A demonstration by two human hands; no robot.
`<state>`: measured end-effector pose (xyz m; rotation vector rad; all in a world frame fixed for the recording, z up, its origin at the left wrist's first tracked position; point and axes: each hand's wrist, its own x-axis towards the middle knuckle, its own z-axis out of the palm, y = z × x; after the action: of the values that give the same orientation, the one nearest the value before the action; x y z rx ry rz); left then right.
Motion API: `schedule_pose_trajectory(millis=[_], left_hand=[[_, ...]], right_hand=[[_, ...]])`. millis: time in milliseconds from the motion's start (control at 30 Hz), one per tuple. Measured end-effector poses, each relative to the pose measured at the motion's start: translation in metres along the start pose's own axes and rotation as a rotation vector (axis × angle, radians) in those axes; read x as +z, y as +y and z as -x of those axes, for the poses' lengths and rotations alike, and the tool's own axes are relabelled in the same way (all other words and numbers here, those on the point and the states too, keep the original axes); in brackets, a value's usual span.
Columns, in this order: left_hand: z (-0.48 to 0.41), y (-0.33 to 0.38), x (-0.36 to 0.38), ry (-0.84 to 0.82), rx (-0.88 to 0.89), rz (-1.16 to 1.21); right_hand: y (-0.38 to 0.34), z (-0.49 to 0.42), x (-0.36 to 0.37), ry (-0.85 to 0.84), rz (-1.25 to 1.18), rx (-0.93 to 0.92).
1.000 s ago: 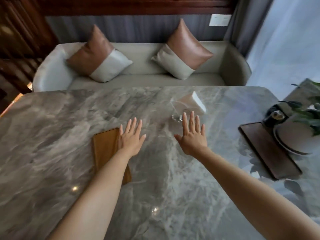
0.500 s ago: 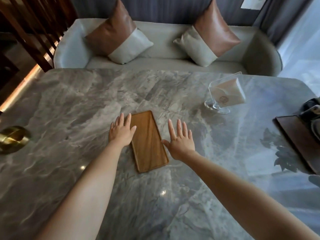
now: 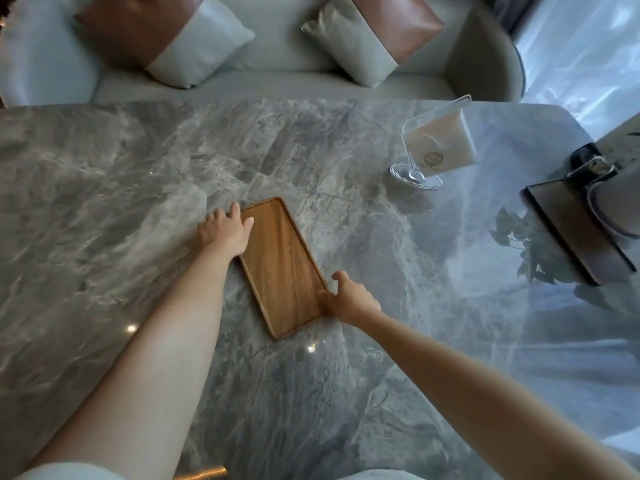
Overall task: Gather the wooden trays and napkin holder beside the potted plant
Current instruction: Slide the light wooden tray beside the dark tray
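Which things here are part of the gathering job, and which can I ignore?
Job: light wooden tray between the hands; napkin holder; dark wooden tray; plant pot as the destination.
Ignore: sofa; cushions; dark object behind the pot.

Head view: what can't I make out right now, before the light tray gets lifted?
- Potted plant: cut off by the right edge; only the pale pot shows.
- Dark tray: partly covered by the pot.
- Light tray: whether the left hand and right hand grip its rim or only touch it.
- Napkin holder: logo too small to read.
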<state>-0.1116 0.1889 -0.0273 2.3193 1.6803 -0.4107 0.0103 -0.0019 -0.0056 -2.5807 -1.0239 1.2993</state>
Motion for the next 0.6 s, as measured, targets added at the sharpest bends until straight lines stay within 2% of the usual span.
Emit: schedule_pose_trajectory(millis=[167, 400, 600], left_hand=[[-0.011, 0.004, 0.001, 0.007, -0.019, 0.009], [-0.01, 0.005, 0.005, -0.019, -0.064, 0.1], [0.003, 0.016, 0.006, -0.029, -0.128, 0.245]], right_hand=[[0.009, -0.009, 0.008, -0.023, -0.331, 0.092], [0.019, -0.012, 0.015, -0.007, -0.49, 0.15], [0.038, -0.006, 0.011, 0.026, -0.52, 0.162]])
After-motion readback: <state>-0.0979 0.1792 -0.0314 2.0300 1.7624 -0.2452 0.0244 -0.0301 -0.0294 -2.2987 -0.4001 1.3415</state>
